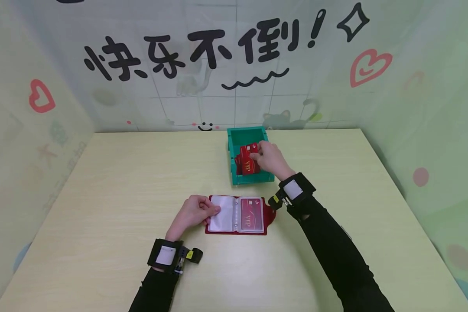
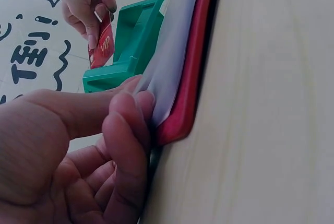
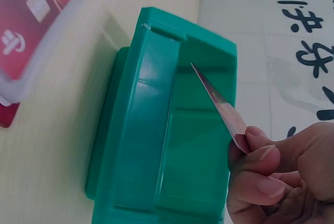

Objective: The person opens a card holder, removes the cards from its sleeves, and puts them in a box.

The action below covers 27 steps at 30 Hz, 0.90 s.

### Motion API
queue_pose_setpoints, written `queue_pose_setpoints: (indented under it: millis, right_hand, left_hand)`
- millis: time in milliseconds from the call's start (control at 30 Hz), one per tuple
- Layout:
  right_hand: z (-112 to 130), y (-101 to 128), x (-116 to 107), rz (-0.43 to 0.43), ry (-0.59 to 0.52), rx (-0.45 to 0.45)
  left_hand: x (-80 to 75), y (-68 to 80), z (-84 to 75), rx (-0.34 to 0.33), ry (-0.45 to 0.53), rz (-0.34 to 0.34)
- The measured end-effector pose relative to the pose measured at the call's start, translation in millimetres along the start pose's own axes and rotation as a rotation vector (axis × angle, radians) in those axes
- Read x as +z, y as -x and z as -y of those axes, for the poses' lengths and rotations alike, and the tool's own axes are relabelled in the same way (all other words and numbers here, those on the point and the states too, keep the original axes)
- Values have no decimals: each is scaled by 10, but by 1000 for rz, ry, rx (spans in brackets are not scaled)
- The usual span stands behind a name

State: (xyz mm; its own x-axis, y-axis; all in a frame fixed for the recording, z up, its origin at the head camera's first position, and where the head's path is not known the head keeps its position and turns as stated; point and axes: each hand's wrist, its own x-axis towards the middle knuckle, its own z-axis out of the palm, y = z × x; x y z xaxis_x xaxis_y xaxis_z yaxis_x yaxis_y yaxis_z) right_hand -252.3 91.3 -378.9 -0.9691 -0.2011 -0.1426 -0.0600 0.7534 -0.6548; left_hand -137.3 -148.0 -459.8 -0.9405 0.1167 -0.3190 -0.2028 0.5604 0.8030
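A small red card holder (image 1: pixel 265 234) lies spread on the table, its clear sleeves facing up. One red VIP card (image 1: pixel 251 215) sits in the right-hand sleeve. My left hand (image 1: pixel 195 211) pinches the edge of the left clear sleeve (image 2: pixel 169 62) between thumb and finger. Farther back, my right hand (image 1: pixel 274 159) pinches a red VIP card (image 1: pixel 249 167) by its edge above the green bin (image 1: pixel 253 178). In the right wrist view this card (image 3: pixel 222 109) appears nearly edge-on. More red (image 1: pixel 238 164) shows beside it in the head view, partly hidden by the held card.
The bin stands just behind the card holder, near the table's back edge. Pale wood table (image 1: pixel 140 173) surrounds both. A printed backdrop (image 1: pixel 203 104) rises behind the table, with patterned side panels (image 1: pixel 425 130) left and right.
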Motion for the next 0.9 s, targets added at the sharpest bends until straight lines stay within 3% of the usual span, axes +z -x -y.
queue_pose_setpoints:
  millis: [233, 533, 900]
  right_hand:
    - [12, -220, 80, 42, 80, 55]
    - [90, -336, 241, 124, 339, 32]
    - [80, -387, 400, 163, 452, 87]
  left_hand:
    - [-1, 10, 11, -10, 10, 6]
    - [10, 21, 27, 2, 15, 8]
    - [21, 19, 11, 11, 23, 10]
